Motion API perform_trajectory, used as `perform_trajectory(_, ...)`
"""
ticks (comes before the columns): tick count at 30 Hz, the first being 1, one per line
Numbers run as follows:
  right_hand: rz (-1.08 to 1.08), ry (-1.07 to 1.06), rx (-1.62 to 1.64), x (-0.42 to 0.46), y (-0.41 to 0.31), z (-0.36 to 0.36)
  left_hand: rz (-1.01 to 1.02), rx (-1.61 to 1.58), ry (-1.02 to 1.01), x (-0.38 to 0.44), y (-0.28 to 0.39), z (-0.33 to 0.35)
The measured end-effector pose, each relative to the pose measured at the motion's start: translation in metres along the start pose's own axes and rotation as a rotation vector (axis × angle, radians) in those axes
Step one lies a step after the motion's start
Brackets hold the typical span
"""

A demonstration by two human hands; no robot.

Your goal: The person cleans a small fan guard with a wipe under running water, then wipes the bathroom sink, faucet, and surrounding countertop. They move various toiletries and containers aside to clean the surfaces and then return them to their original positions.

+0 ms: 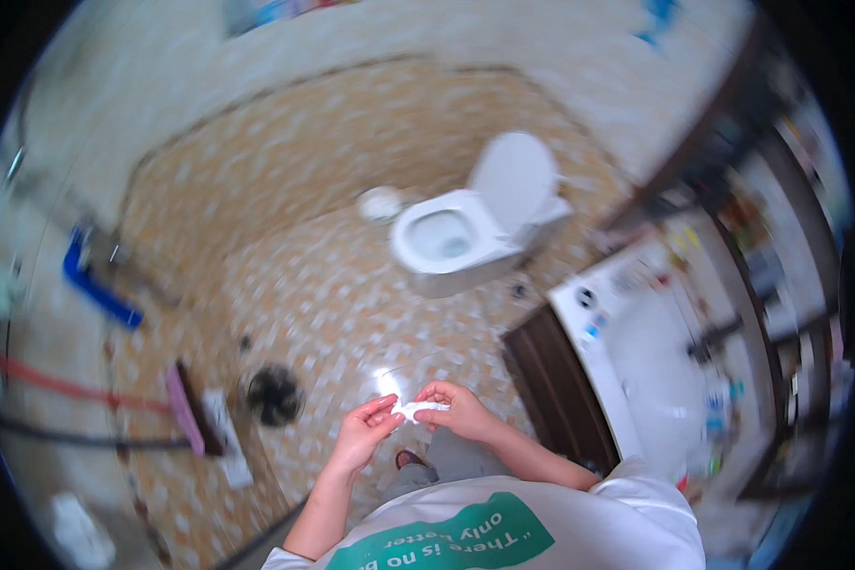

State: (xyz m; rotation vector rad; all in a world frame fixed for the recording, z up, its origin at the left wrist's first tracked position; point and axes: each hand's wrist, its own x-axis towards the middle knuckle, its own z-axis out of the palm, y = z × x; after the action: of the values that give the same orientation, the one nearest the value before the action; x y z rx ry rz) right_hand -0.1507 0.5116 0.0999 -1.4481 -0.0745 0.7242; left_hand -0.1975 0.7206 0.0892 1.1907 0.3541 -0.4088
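A small white crumpled piece (407, 411), tissue-like, is stretched between my two hands in front of my waist. The thumb and fingertips of my left hand (370, 422) pinch its left end. My right hand (457, 407) grips the other end between thumb and curled fingers. Its exact material is too small to tell. Beneath my hands lies the patterned tiled floor (328, 335). Farther ahead is a white toilet (449, 235) with its lid (516, 171) raised.
At right, a vanity with a dark wooden front (563, 392) carries a white washbasin (648, 370) with blurred bottles around it. A white bin (380, 205) stands beside the toilet. To the left are a dark round floor drain (274, 395), a pink broom head (185, 410) and a blue object (96, 285).
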Motion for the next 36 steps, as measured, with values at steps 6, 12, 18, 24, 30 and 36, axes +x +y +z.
perform_trajectory(6,-0.152,0.491,-0.352,-0.181,0.001,-0.133,-0.284,0.051,-0.497,0.041,-0.005,0.172)
perform_trajectory(12,-0.38,1.061,-0.052,-0.315,0.036,-0.23,-0.297,0.147,-0.674,0.073,-0.042,0.362)
perform_trajectory(18,-0.829,1.18,0.608,-0.388,0.052,-0.307,-0.198,-0.147,-0.865,0.088,-0.078,0.485)
perform_trajectory(24,-0.55,1.28,0.214,-0.352,0.07,-0.388,0.251,0.397,-0.682,0.139,-0.102,0.515)
perform_trajectory(30,-0.801,1.319,0.627,-0.374,0.057,-0.379,0.372,0.195,-0.825,0.149,-0.094,0.489)
perform_trajectory(36,-0.309,1.064,0.189,-0.375,0.034,-0.4,0.447,0.448,-0.693,0.159,-0.072,0.494)
